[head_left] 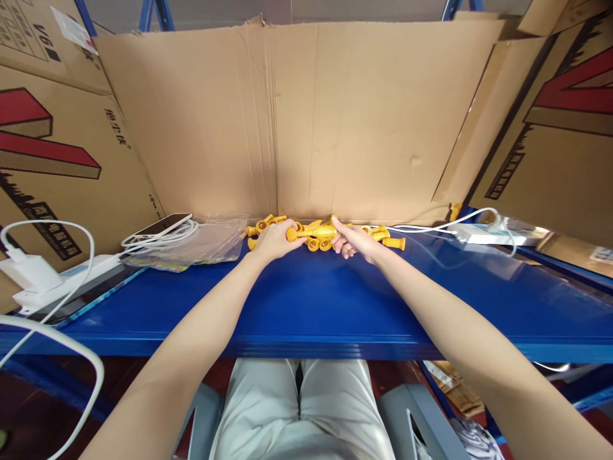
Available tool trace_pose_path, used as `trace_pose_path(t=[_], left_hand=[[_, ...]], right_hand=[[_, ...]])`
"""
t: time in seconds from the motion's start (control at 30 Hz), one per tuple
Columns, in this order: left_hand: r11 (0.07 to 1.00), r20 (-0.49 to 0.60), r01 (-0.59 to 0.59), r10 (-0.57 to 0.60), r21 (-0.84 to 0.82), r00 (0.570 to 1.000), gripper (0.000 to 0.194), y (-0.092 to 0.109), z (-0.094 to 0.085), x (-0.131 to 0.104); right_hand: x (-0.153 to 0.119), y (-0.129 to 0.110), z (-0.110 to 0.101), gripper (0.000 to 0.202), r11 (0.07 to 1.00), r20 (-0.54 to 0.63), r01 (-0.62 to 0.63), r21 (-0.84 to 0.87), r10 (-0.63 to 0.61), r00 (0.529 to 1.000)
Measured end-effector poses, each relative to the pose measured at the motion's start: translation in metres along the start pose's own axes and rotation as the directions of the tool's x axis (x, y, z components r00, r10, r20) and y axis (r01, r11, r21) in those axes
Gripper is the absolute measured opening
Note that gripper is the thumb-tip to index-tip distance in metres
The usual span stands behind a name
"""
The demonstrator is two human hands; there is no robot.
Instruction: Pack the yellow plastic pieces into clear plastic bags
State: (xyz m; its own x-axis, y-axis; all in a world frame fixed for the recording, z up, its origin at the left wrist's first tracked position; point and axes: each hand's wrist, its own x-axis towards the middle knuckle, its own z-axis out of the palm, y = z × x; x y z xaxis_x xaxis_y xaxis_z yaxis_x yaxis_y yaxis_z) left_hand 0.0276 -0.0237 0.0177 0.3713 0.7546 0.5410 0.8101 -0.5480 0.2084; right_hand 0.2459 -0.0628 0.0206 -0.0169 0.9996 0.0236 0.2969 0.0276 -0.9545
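A row of yellow plastic pieces (pixel 393 243), some with round cupped or flared ends, lies along the foot of the cardboard at the back of the blue shelf. My left hand (pixel 276 241) is closed around the left end of a long yellow plastic piece (pixel 316 232) with a rounded knob. At that piece's right end, the thumb of my right hand (pixel 353 240) presses against it while the other fingers curl below. The piece lies level between both hands, in front of the loose ones. My fingers cover parts of it, and its exact kind cannot be made out.
Cardboard (pixel 383 115) walls the back, with printed boxes on both sides. Left on the blue shelf (pixel 306 300) are a clear plastic bag (pixel 215 241), a phone (pixel 165 225), white cables and a charger (pixel 36 273). A white power strip (pixel 493 234) lies right.
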Motion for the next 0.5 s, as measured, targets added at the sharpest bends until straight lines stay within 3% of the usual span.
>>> trace_pose_path(t=[0.13,0.23,0.37,0.5], left_hand=[[1.000,0.008,0.016,-0.016,-0.007,1.000,0.035,-0.002,0.000,0.000],[1.000,0.008,0.017,-0.016,-0.008,1.000,0.035,-0.002,-0.001,0.000],[1.000,0.000,-0.003,0.003,-0.008,1.000,0.035,-0.001,-0.001,0.000],[1.000,-0.016,-0.005,0.005,-0.005,1.000,0.034,0.002,-0.001,-0.001]], right_hand=[[0.000,0.003,-0.006,0.035,0.992,0.095,0.073,0.099,-0.082,0.992],[0.002,0.007,-0.011,0.036,0.980,0.111,0.128,0.152,-0.146,0.983],[0.006,0.011,-0.012,0.024,0.982,0.122,0.120,0.147,-0.138,0.983],[0.007,0.009,-0.009,0.033,0.984,0.107,0.092,0.153,-0.109,0.988]])
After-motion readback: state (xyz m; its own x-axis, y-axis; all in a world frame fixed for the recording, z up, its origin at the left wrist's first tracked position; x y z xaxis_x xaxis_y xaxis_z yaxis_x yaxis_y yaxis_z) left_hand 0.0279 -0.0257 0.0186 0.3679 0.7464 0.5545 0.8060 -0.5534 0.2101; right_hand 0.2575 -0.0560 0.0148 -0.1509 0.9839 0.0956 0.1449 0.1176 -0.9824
